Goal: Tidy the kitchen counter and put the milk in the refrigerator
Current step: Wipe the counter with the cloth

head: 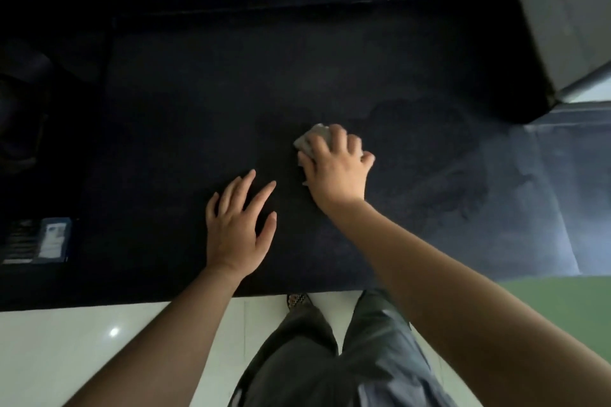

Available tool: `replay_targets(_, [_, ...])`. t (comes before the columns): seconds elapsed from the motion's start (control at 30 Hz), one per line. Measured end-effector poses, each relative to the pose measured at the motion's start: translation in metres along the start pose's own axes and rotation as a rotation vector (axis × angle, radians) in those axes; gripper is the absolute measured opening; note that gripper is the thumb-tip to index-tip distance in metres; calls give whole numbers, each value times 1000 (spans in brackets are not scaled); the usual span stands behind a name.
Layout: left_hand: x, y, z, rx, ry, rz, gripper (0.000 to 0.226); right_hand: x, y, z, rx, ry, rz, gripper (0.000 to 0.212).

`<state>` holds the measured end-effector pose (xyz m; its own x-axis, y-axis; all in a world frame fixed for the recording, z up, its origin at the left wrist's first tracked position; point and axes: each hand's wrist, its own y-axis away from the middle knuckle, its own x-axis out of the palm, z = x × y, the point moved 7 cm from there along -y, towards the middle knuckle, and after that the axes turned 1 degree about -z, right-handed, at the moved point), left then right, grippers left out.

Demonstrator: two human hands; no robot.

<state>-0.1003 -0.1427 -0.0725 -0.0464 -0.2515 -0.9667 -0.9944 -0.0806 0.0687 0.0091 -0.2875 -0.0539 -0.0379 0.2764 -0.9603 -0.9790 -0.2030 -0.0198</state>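
Grip: our right hand (334,168) presses down over a pale wad of cloth (312,137), fingers curled across its top and closed on it; only the far edge of the cloth shows past the fingertips.
Other hand: our left hand (239,225) lies flat and spread on the dark bench (198,102), holding nothing, just beside the right.
Step in hand: wiping the bench, we judge; a darker, damp-looking patch (426,142) spreads to the right of the cloth.
Milk: a blue and white carton (53,239) stands at the bench's left edge, well apart from both hands; we take it for the milk, though its label is too dim to read.
Refrigerator: we cannot pick one out with any certainty in this view.
Next move: strokes carried over the rest of the bench, we judge, then the cloth put down so a hand is free for the carton.
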Motion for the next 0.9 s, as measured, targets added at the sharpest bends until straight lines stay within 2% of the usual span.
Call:
replay_targets(0.1, [1,0,1,6,14,-7,48,-1,50,6,-233,31,44,36])
replay_targets(0.17, [2,-1,1,10,16,-13,48,-5,77,-14,-257,46,65,37])
replay_targets(0.23, [2,-1,0,18,26,-20,48,-14,81,-43,-177,62,19,37])
replay_targets(0.3, [2,-1,1,20,30,-28,49,-21,62,-62,-4,55,-29,36])
replay_targets(0.37, [1,-1,1,22,26,-33,49,-21,38,-67,205,10,-54,36])
replay_targets(0.43, [1,1,1,25,21,-34,49,-15,28,-56,288,8,-42,37])
replay_targets(0.6, [2,4,-4,50,55,-12,48,-8,71,-22,-99,87,-11,36])
replay_targets(0.67, [4,13,-13,83,75,7,47,-12,95,-37,-136,94,0,37])
replay_targets(0.73, [10,29,-26,117,70,31,47,-23,111,-72,-35,90,-24,38])
replay_targets(0.9, [19,47,-38,94,43,31,50,-45,110,-152,379,34,-100,36])
